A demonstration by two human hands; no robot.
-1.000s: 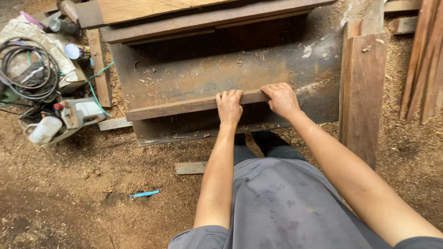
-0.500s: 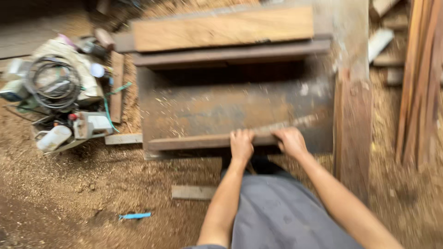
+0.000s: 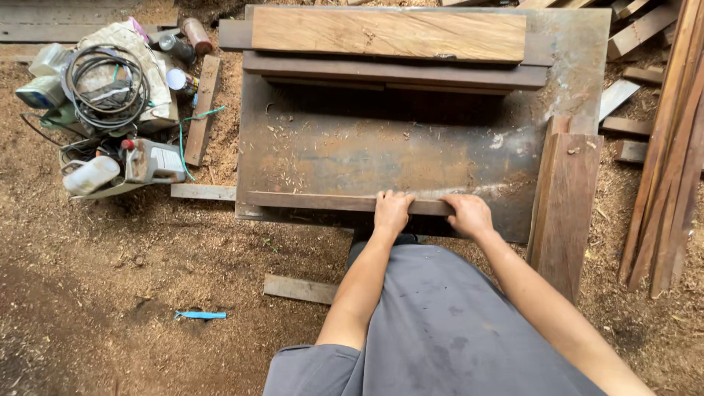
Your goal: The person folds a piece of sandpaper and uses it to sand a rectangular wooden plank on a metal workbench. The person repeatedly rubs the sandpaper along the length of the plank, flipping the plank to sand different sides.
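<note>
A long thin dark wooden strip (image 3: 308, 200) lies along the near edge of a rusty metal work table (image 3: 381, 150). My left hand (image 3: 392, 211) grips the strip near its right part, fingers curled over it. My right hand (image 3: 469, 213) holds the strip's right end, just beside the left hand. Both arms reach forward from my grey shirt. At the table's far side lies a pale wide plank (image 3: 389, 34) on top of darker boards (image 3: 396, 73).
A thick brown board (image 3: 565, 205) leans at the table's right edge, with long slats (image 3: 671, 154) further right. On the left sit coiled cables (image 3: 106, 88), tools and bottles (image 3: 92, 174). A wood offcut (image 3: 299, 289) and a blue object (image 3: 200, 315) lie on sawdust ground.
The view has shifted so the table sits higher and more of it shows. Both hands stay on the strip, which now lies level along the near edge instead of slanting.
</note>
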